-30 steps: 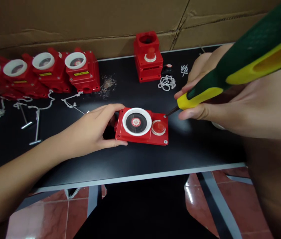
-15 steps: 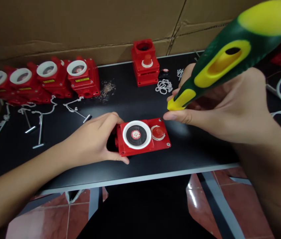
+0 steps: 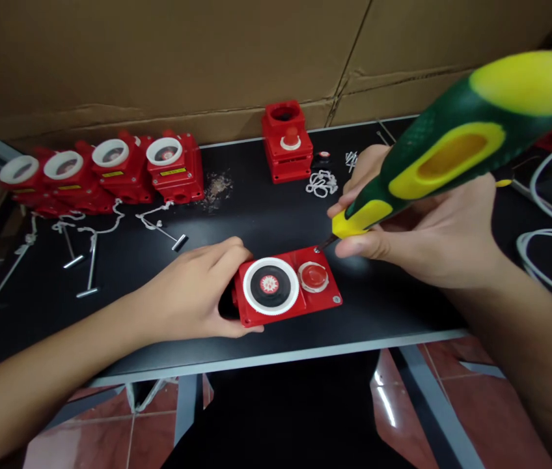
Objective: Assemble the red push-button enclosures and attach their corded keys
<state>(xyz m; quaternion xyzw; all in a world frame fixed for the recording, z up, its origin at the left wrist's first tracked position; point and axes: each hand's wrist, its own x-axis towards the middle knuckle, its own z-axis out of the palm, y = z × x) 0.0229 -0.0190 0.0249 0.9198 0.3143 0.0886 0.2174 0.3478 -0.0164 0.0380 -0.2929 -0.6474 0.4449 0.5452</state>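
Note:
My left hand (image 3: 202,286) is closed around the left end of a red alarm box (image 3: 286,309) lying face up on the dark table. The box carries a white ring (image 3: 247,290) around a black disc (image 3: 283,293), and a red round lens (image 3: 314,276) to its right. My right hand (image 3: 417,228) grips a green and yellow screwdriver (image 3: 432,156) near the front of its handle. Its short visible shaft points down at a screw (image 3: 317,249) in the box's far right corner. Another screw (image 3: 337,299) sits in the near right corner.
Several red boxes with white rings (image 3: 176,169) stand at the back left, with cords and metal T-bars (image 3: 88,273) in front. Another red box (image 3: 288,150) stands at the back by a bundled white cord (image 3: 321,184) and loose screws (image 3: 351,160). Cardboard (image 3: 183,58) rises behind.
The screwdriver has come down until its tip is at the far right screw, and its shaft now shows. The camera view has shifted slightly; my left hand keeps its hold on the box.

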